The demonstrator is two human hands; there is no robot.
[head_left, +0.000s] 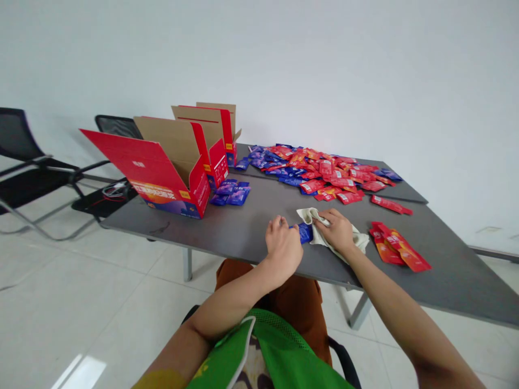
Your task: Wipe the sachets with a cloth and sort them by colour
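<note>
Left fingers (279, 229) are gripping one end of a blue sachet (305, 233) while right fingers (329, 220) are pressing a cream cloth (359, 240) around the other. The sachet is resting just above the grey surface (227, 227), with a heap of red and blue sachets (324, 175) lying beyond.

Grey table (227, 229); red, blue sachets (316, 173) heaped far side; red cardboard boxes (162, 178) left; cream cloth (357, 240) front.

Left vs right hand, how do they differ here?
The left hand is curled at the end of the blue sachet, while the right hand is over the off-white cloth wrapped on that sachet. The left forearm crosses in front of the body; the right forearm reaches out from the right. Both hands are bare and above the grey table.
</note>
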